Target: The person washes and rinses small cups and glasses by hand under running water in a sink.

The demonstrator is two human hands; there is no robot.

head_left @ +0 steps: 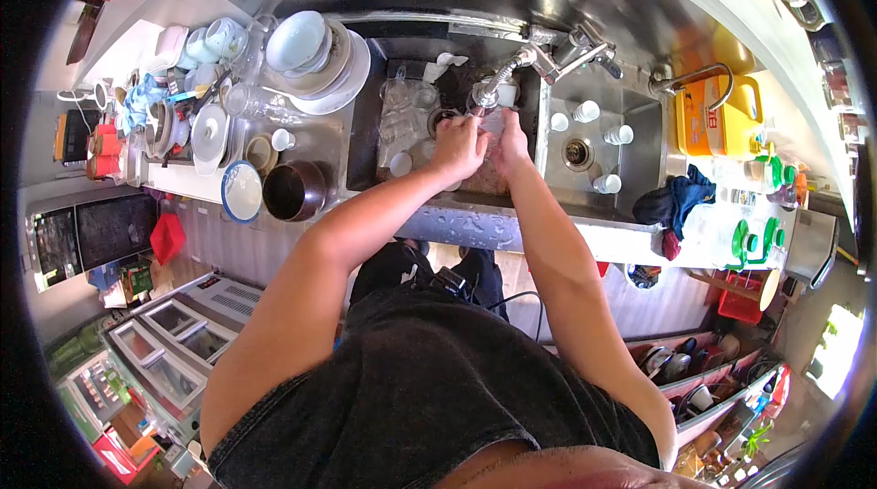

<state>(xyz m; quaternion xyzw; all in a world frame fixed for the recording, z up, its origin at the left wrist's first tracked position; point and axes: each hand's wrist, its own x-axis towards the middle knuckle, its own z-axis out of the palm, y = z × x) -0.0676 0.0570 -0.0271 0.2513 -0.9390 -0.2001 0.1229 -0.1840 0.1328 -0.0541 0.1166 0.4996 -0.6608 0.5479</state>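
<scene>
Over the left sink basin (361, 137), my left hand (459, 149) and my right hand (510, 143) are close together beneath the faucet (502, 78). A clear cup (493, 126) shows between them, partly covered by the fingers. My left fingers are curled at its left side, and my right hand closes around its right side. Clear glassware (402, 110) lies in the basin to the left of my hands. A small white cup (400, 164) rests lower in that basin.
Several small white cups (586, 111) stand around the drain (577, 154) in the right basin. Stacked plates and bowls (320, 64) and a dark pot (294, 191) crowd the left counter. A yellow jug (722, 114), dark cloth (676, 201) and green-capped bottles (744, 238) are at right.
</scene>
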